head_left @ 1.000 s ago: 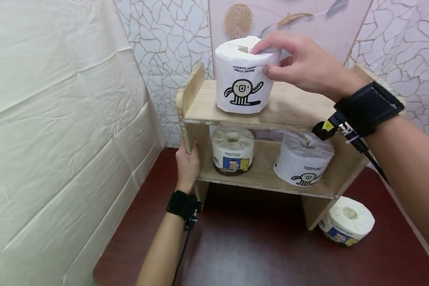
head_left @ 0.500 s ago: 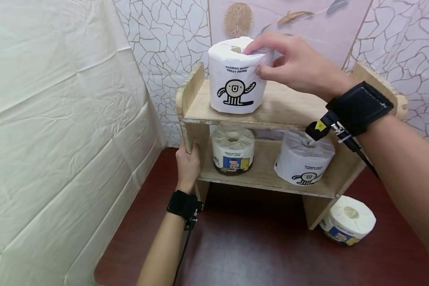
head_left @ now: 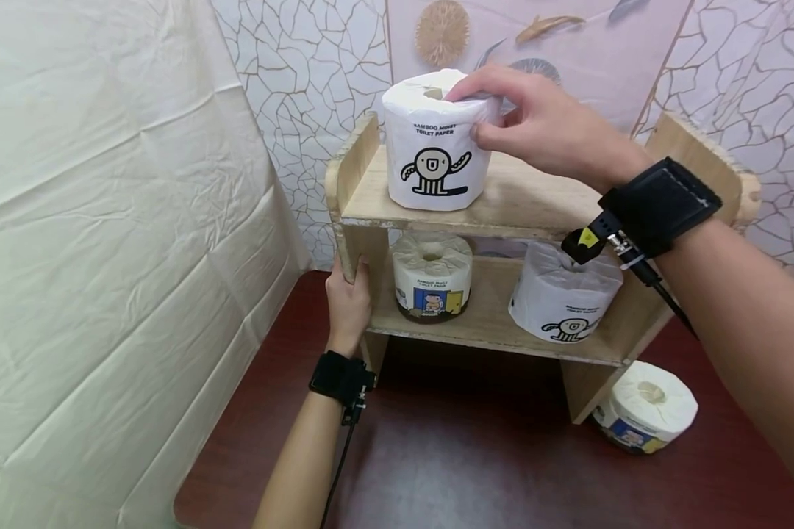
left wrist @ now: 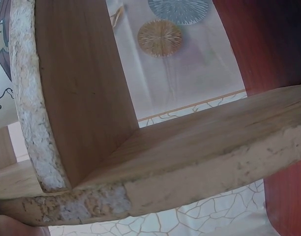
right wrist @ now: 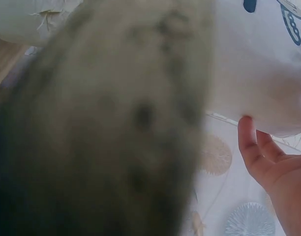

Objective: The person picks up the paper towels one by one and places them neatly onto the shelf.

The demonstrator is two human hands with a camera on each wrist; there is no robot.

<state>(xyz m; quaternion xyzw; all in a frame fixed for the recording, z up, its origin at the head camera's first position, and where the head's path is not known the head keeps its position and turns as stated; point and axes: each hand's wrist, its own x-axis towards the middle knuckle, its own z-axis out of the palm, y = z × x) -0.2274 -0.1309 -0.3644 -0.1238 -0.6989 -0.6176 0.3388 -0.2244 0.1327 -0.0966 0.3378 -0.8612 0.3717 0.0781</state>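
Note:
My right hand [head_left: 536, 121] pinches the upper right side of a white toilet paper roll [head_left: 437, 158], a finger at its core hole and the thumb on its front. The roll stands upright at the left of the top shelf [head_left: 536, 195], its printed figure facing me. My left hand [head_left: 348, 301] grips the left side panel of the wooden shelf unit [head_left: 334, 184], thumb on the inner face, other fingers hidden behind. In the left wrist view only a bit of that hand [left wrist: 15, 227] shows at the panel edge. The right wrist view has the thumb [right wrist: 246, 132] against the roll [right wrist: 258, 73].
The lower shelf [head_left: 490, 294] bears a roll with a colourful picture [head_left: 431, 294] at left and a white roll [head_left: 562, 301] at right. Another picture roll [head_left: 648, 408] stands on the dark red table [head_left: 490, 470] right of the unit. A cream cloth [head_left: 106, 257] hangs at left.
My right hand has moved slightly left with the toilet paper roll along the top shelf, mostly in the first half second. The left hand has stayed on the side panel.

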